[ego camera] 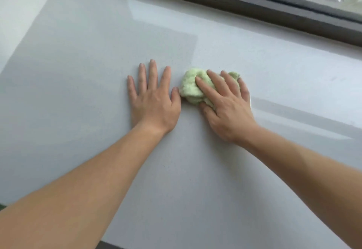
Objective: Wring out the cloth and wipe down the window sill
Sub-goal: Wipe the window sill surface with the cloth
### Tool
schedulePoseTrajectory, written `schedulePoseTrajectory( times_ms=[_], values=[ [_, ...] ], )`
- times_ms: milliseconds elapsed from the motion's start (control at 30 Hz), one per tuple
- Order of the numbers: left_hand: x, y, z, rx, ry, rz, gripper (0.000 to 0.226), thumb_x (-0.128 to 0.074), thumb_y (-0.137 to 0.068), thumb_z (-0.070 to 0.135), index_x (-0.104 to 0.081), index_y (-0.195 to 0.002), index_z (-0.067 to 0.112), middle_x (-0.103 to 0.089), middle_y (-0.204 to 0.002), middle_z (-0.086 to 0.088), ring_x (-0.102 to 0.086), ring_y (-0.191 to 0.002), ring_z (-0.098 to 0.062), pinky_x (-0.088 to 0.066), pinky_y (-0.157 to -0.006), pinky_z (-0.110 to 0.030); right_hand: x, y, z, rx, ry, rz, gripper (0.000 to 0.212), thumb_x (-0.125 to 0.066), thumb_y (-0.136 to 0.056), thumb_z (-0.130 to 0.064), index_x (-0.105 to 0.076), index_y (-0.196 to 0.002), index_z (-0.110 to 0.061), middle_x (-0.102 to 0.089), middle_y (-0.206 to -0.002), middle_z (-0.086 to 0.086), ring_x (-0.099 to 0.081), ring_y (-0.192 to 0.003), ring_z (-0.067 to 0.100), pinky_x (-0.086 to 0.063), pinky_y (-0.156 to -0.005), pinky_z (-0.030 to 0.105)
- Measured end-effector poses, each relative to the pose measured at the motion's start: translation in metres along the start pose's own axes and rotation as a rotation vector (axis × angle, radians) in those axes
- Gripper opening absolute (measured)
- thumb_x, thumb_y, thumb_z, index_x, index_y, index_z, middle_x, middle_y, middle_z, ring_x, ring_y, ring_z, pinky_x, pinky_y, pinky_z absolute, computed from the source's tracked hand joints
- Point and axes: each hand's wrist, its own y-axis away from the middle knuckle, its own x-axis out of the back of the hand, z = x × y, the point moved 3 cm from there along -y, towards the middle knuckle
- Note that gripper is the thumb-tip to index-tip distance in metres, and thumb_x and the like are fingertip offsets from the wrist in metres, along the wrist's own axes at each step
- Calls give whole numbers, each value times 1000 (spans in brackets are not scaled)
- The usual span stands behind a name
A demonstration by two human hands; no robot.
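Observation:
A bunched light-green fluffy cloth (191, 87) lies on the wide pale grey window sill (88, 62), near its middle. My right hand (227, 106) presses down on the cloth, fingers spread over its top and thumb tucked against its near side. My left hand (152, 100) lies flat on the sill just left of the cloth, palm down, fingers apart, holding nothing; its thumb almost touches the cloth's edge.
A dark window frame (244, 8) runs along the sill's far edge, with glass above it at the top right. A white wall (21, 4) closes the sill at the left. The sill's near edge (101, 244) shows at the bottom.

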Motion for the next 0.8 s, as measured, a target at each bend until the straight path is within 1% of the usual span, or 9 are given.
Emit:
schedulePoseTrajectory(
  times_ms=[67, 200, 267, 300, 433, 533, 633, 700, 800],
  values=[
    [1, 0, 0, 1, -4, -9, 63, -19, -97, 48, -14, -157, 31, 0, -167, -4, 8, -153, -25, 4, -121, -54, 9, -23, 22, 24, -4, 5, 58, -38, -94, -46, -23, -151, -45, -22, -162, -10, -11, -151, 22, -1, -121, 47],
    [0, 0, 3, 6, -6, -13, 64, -14, -96, 52, -11, -157, 32, 1, -167, -3, 10, -153, -23, 4, -121, -53, 26, -105, 64, -303, -72, 77, 56, -36, -96, -45, -23, -150, -44, -20, -162, -7, -9, -150, 25, 3, -120, 50],
    [0, 0, 2, 4, -13, -17, 64, -14, -96, 54, -10, -157, 32, 2, -167, -2, 11, -152, -23, 5, -121, -53, 23, -129, 56, -372, -66, 107, 55, -33, -96, -46, -22, -150, -43, -18, -163, -5, -7, -150, 29, 5, -119, 54],
    [0, -1, 2, 4, -16, -20, 65, -14, -96, 55, -9, -157, 32, 3, -167, -2, 12, -152, -23, 5, -121, -54, 20, -135, 46, -336, -46, 98, 55, -32, -97, -48, -21, -150, -43, -17, -163, -4, -7, -151, 30, 5, -119, 54],
    [0, -1, 3, 9, -46, -41, 69, -12, -95, 63, -4, -157, 33, 7, -167, -2, 16, -152, -22, 6, -121, -54, 17, -144, 30, -26, 25, 47, 56, -29, -97, -52, -22, -151, -43, -22, -161, -5, -12, -149, 28, -1, -120, 53],
    [1, -1, 3, 13, -60, -56, 74, -12, -92, 69, -1, -156, 35, 10, -166, -1, 17, -151, -21, 7, -120, -55, 31, -161, 62, 19, 12, 42, 57, -33, -95, -52, -25, -151, -42, -27, -159, -6, -17, -147, 26, -6, -119, 54],
    [2, -1, 4, 17, -66, -66, 77, -11, -90, 72, 0, -157, 34, 12, -166, -1, 19, -151, -21, 7, -120, -55, 41, -147, 105, -41, 2, 63, 55, -36, -97, -51, -28, -150, -41, -29, -158, -5, -22, -144, 26, -9, -118, 52],
    [0, -1, 4, 16, -76, -70, 79, -11, -89, 72, 0, -157, 34, 13, -166, -2, 19, -151, -22, 7, -120, -55, 47, -124, 133, -127, 2, 102, 55, -36, -96, -51, -28, -149, -40, -30, -156, -4, -24, -142, 26, -10, -118, 53],
    [0, 0, 5, 18, -72, -67, 79, -12, -88, 73, -1, -157, 34, 12, -166, -2, 18, -151, -22, 8, -120, -55, 47, -91, 141, -455, -78, 157, 54, -38, -95, -47, -28, -148, -40, -29, -156, -3, -19, -145, 27, -7, -118, 55]
  ],
)
